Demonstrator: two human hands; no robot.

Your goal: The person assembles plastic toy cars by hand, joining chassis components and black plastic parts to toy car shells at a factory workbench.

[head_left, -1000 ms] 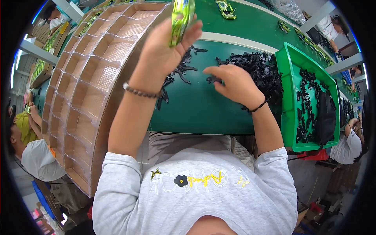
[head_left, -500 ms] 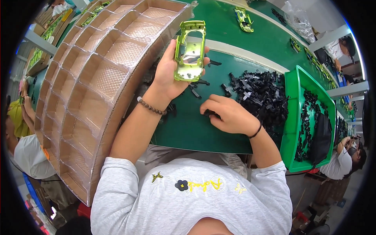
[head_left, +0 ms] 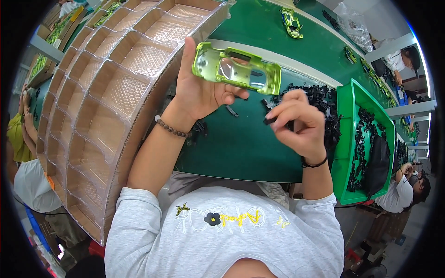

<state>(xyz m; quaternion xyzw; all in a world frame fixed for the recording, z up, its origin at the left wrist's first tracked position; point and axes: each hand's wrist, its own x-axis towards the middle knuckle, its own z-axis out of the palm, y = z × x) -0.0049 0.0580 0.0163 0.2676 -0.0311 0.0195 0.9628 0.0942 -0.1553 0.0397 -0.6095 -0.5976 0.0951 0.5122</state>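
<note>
Up near the top centre of the frame, the left hand grips a lime-green toy car shell, fingers curled around its lower edge and thumb pressed on its underside. Just to the right, the right hand is closed on a small black plastic part, pinched between thumb and fingertips. Beyond that hand a heap of black parts lies on the green work mat. A green bin with more black pieces stands at the right edge. A cardboard tray with divided cells fills the upper left, its edge against the mat. Another green car shell sits at the top on the green bench. Bare mat lies between the two forearms.
</note>
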